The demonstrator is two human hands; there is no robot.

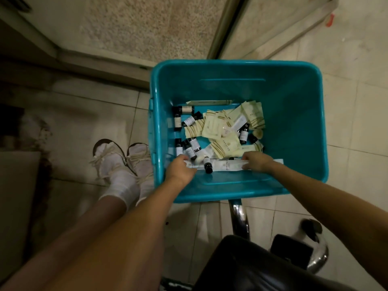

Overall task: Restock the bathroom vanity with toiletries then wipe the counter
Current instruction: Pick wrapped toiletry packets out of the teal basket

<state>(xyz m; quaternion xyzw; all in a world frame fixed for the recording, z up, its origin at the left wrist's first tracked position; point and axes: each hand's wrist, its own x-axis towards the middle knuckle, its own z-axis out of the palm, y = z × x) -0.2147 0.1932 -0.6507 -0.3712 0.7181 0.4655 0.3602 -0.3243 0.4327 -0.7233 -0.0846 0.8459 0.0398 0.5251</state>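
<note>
- The tiled floor (346, 143) lies under everything; on it, left of the left fingers, stand two feet in white shoes (117, 158).
- A teal bin (294, 122) surrounds both sets of fingers; they reach down to its bottom along the near wall.
- A black seat (252, 265) is well behind the fingers, near the viewer.
- The left hand (180, 168) has its fingers curled over the left end of a long white packet (224, 165) and grips it.
- The right hand (257, 161) has its fingers curled on the packet close to the right end; a short part sticks out past the wrist.
- The packet lies flat between the two hands, inside the bin.
- Pale yellow sachets (212, 124) are heaped just beyond the fingertips.
- Small dark bottles (190, 151) lie beyond the left fingers; one bottle (208, 164) rests across the packet between the hands.
</note>
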